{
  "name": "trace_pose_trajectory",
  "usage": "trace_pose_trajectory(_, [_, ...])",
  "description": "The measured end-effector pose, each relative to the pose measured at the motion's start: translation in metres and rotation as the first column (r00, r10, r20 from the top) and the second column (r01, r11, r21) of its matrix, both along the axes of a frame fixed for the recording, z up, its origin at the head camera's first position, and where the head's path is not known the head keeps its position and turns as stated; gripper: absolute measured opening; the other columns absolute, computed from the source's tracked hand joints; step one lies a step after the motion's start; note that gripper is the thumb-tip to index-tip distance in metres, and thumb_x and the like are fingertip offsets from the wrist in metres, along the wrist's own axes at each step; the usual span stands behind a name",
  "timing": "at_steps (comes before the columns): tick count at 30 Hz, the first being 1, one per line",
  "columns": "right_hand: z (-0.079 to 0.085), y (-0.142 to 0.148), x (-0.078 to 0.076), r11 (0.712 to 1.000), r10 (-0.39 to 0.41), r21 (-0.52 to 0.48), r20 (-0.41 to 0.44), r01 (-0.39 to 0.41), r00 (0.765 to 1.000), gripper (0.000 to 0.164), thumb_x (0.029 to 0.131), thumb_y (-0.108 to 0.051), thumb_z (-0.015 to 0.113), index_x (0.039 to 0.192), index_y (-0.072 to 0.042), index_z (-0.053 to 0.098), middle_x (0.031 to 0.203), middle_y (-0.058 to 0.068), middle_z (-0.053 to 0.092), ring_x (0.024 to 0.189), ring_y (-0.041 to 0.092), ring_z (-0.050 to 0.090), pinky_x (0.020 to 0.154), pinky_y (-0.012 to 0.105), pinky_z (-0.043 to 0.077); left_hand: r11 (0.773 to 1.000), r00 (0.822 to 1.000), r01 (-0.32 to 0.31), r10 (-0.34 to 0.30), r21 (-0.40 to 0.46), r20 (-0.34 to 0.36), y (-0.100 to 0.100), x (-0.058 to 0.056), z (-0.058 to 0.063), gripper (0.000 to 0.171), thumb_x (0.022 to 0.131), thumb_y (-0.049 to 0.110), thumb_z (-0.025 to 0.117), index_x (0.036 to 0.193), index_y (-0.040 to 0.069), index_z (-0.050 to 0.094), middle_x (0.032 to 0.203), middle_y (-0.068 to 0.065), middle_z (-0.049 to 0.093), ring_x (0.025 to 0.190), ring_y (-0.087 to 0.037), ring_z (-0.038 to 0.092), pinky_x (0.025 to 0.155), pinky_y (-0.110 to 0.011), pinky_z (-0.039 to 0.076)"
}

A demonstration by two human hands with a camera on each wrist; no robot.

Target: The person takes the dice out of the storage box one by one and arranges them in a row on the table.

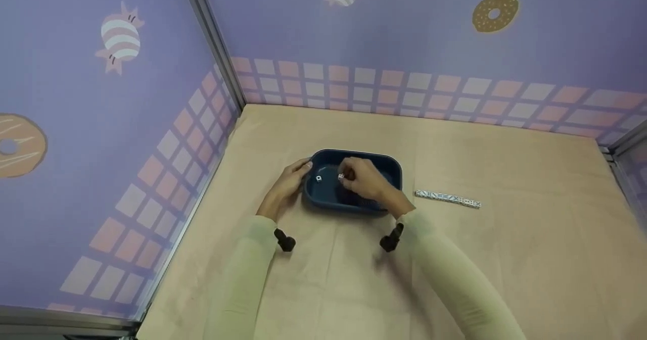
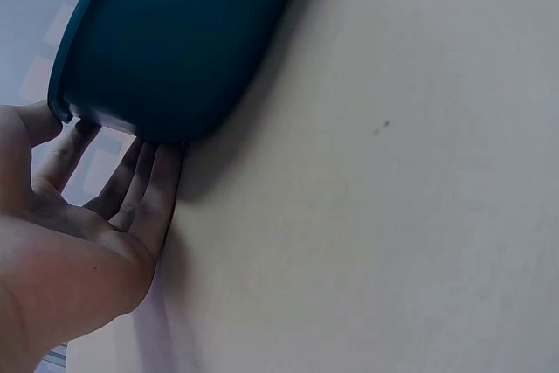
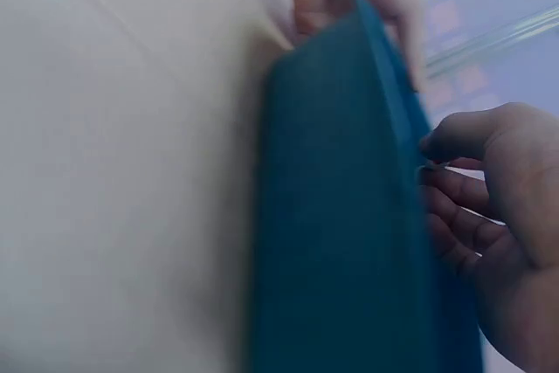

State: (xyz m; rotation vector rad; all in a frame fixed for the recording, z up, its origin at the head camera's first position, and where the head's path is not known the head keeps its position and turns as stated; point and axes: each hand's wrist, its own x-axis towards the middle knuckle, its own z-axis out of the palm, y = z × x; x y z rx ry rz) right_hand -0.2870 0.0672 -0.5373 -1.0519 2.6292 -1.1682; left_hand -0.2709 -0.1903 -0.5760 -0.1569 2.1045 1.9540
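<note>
A dark blue rounded tray (image 1: 327, 193) sits on the cloth-covered table. My left hand (image 1: 288, 181) grips its left end, thumb at the rim and fingers against the outer wall, as the left wrist view shows. Inside the tray near that end lies a small white die (image 1: 318, 178). Over the tray's middle, my right hand (image 1: 366, 178) pinches another white die (image 1: 341, 176) between thumb and fingers. In the right wrist view the tray wall (image 3: 336, 207) hides most of that die. My right hand and forearm cover part of the tray's right half.
To the right of the tray, a straight row of several white dice (image 1: 448, 198) lies on the beige cloth (image 1: 530, 259). Patterned purple panels (image 1: 404, 37) stand behind and to the left. Black wrist mounts (image 1: 286, 241) stick out from both sleeves.
</note>
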Motion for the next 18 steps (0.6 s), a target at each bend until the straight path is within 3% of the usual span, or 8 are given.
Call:
trace_pose_trajectory(10, [0.031, 0.095, 0.018, 0.984, -0.087, -0.171, -0.209, 0.052, 0.974, 0.013, 0.096, -0.001, 0.076, 0.108, -0.002, 0.072, 0.099, 0.008, 0.070, 0.084, 0.019, 0.068, 0.074, 0.038, 0.058, 1.000, 0.999, 0.023, -0.023, -0.017, -0.029, 0.000, -0.001, -0.004, 0.051, 0.113, 0.038, 0.052, 0.158, 0.014, 0.050, 0.157, -0.011, 0.053, 0.141, -0.029, 0.054, 0.115, -0.046, 0.044])
trace_pose_trajectory(14, [0.033, 0.138, 0.029, 0.973, -0.177, -0.190, -0.238, 0.133, 0.955, 0.014, 0.096, -0.001, 0.077, 0.109, -0.003, 0.073, 0.101, 0.005, 0.071, 0.088, 0.019, 0.068, 0.076, 0.036, 0.058, 0.999, 1.000, 0.011, -0.012, -0.037, -0.024, 0.000, -0.001, -0.003, 0.051, 0.113, 0.038, 0.052, 0.158, 0.014, 0.050, 0.157, -0.010, 0.053, 0.140, -0.028, 0.054, 0.114, -0.046, 0.044])
trace_pose_trajectory(18, [0.031, 0.179, 0.039, 0.948, -0.288, -0.210, -0.233, 0.241, 0.929, 0.017, 0.095, 0.000, 0.078, 0.111, -0.001, 0.072, 0.104, 0.006, 0.073, 0.092, 0.020, 0.068, 0.078, 0.026, 0.054, 0.999, 1.000, -0.001, 0.000, -0.039, -0.024, 0.001, -0.002, -0.001, 0.050, 0.113, 0.037, 0.053, 0.157, 0.015, 0.052, 0.156, -0.009, 0.055, 0.138, -0.027, 0.055, 0.113, -0.046, 0.044])
